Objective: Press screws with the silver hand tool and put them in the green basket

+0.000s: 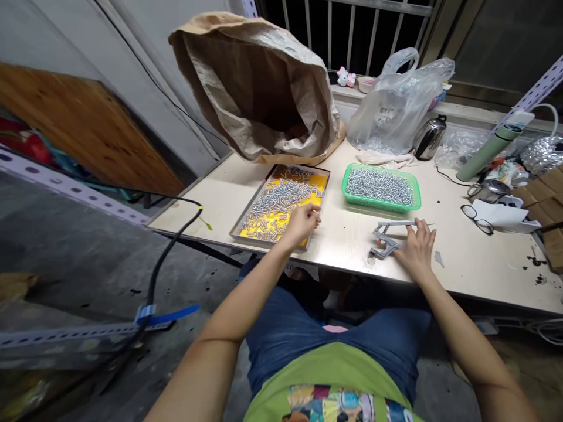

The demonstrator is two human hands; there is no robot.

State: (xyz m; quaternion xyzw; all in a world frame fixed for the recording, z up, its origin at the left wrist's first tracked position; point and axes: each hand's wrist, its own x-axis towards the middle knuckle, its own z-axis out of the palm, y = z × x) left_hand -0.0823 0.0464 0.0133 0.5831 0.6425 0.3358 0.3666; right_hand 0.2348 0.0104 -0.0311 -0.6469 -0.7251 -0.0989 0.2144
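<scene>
My left hand [303, 224] hovers over the right edge of a shallow tray [326, 181]. Its fingers are curled together, and whatever they may hold is too small to make out. Many small silvery screw-like pieces [281, 196] lie in the tray on its yellow bottom. My right hand [417, 249] is on the table with its fingers round a grey metal tool [387, 243], which has a long straight bar, a spring and a bent frame. Behind the tool stands a green plastic basket [382, 205] filled with similar small metal pieces [380, 184].
A big open paper bag [259, 88] leans behind the tray. At the back are a knotted clear plastic bag [391, 111], a steel flask [430, 138] and a green bottle [492, 149]. Glasses [477, 220] and cardboard boxes [548, 202] are at right. A black cable [153, 275] hangs left.
</scene>
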